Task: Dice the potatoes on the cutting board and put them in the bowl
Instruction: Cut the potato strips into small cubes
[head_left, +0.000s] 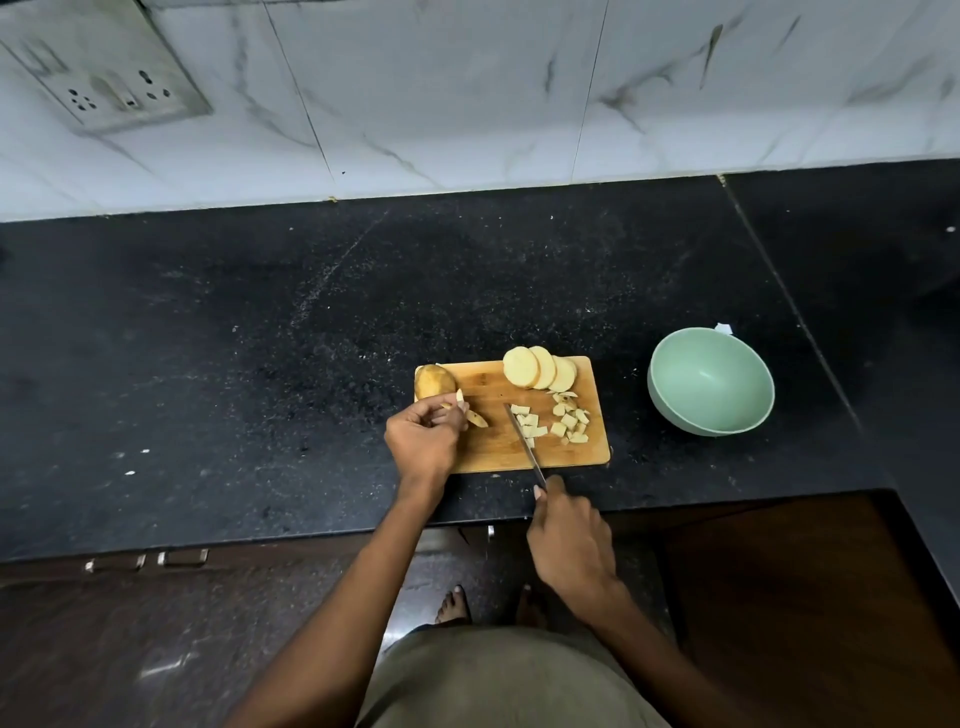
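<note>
While left hand (422, 435) pinches potato strips (475, 415) mid-frame on board (488, 452) and right hand (569, 540) grips knife (524, 441): tuck fingertips, cut crosswise evenly, then sweep dice (569, 421) right into empty bowl (710, 382).

The counter (260, 322) is black stone with fine pale speckles, and the wall tiles (467, 88) behind it are white marble streaked with grey veins, split by thin dark joints. The cutting board (488, 447) is warm honey-brown wood with a faint grain. On it, the potato slices (537, 368) and the diced pieces (550, 422) show pale creamy yellow flesh, while the uncut potato end (434, 381) has tan-brown skin. The bowl (710, 382) is a plain pastel mint green. The knife (524, 441) blade is dull grey. The socket plate (111, 78) is off-white with dark holes
</note>
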